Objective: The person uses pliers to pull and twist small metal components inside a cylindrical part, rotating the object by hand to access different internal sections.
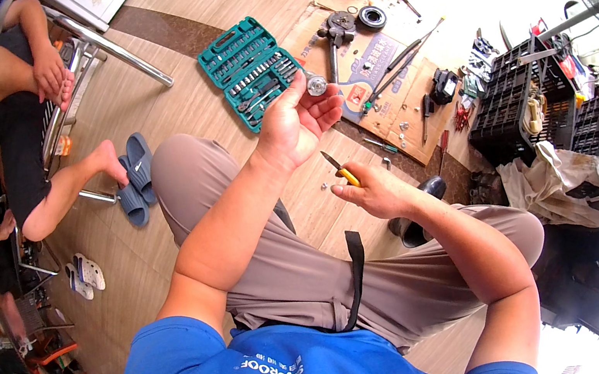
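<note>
My left hand [294,125] is raised over the floor, palm up. Between its thumb and fingers it holds a round silver metal part [316,85]. Lower and to the right, my right hand [380,188] is closed around the yellow handle of a small knife-like tool [348,176], its dark pointed end aimed up and left toward the left hand. Tool and metal part are apart. Beyond the left hand, a green socket set case [238,54] lies open with sockets and a ratchet in it.
Flattened cardboard [392,121] bears a dark round-headed metal part [340,30], a black ring [371,16] and long thin rods. Black plastic crates [509,103] with a cloth [561,181] stand at right. Another person's bare foot [106,161] and grey slippers [139,181] are at left.
</note>
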{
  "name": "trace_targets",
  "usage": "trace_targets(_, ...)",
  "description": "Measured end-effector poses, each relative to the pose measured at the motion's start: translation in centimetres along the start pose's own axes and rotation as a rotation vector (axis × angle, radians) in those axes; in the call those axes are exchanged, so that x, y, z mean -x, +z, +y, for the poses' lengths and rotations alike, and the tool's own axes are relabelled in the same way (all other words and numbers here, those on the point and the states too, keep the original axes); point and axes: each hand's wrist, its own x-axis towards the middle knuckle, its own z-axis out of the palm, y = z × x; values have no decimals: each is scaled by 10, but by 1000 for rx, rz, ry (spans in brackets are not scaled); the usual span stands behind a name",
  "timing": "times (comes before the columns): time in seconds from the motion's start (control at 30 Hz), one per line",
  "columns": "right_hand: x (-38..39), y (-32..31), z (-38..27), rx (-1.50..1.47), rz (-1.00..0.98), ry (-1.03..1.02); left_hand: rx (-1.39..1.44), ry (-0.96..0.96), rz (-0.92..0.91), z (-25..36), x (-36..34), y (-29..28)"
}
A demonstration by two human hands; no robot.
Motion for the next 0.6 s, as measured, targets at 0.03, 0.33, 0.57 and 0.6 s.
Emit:
trace_targets(0.03, 0, 0, -1, 0, 0, 0, -3, 4, 2, 0, 0, 0)
trace_targets(0.33, 0, 1, -2, 7, 6, -13, 63, 5, 18, 2, 3, 3)
trace_targets(0.57, 0, 0, -1, 17, 8, -6, 59, -5, 11, 2, 2, 4)
trace_targets(0.6, 0, 1, -1, 18, 8, -9, 56, -7, 3, 2, 2, 4)
